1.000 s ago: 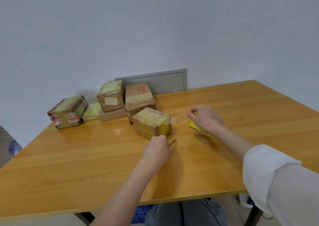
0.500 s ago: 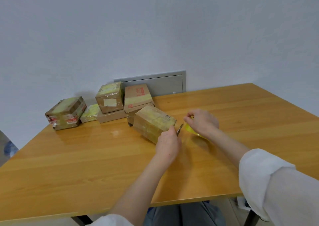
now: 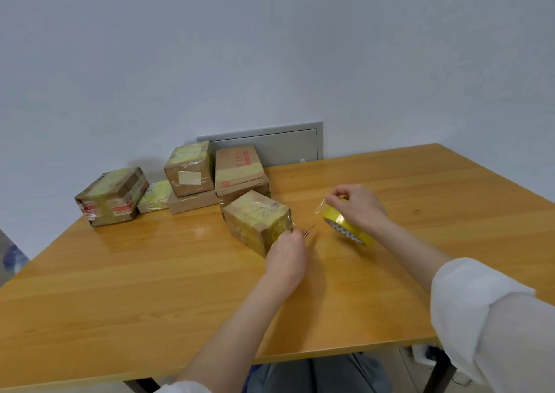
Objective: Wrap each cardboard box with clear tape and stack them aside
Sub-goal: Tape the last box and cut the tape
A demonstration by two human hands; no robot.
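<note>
Tape-cutting step, I judge: tape-wrapped brown cardboard box (image 3: 255,221) sits mid wooden counter (image 3: 150,287), just in front of stacked taped boxes (image 3: 189,170). Left hand (image 3: 286,257) grip pinches thin metal blade (image 3: 308,231) at the box's near corner; right hand (image 3: 357,209) grip curls round yellowish tape roll (image 3: 345,227). Next: sever strip, press end down.
</note>
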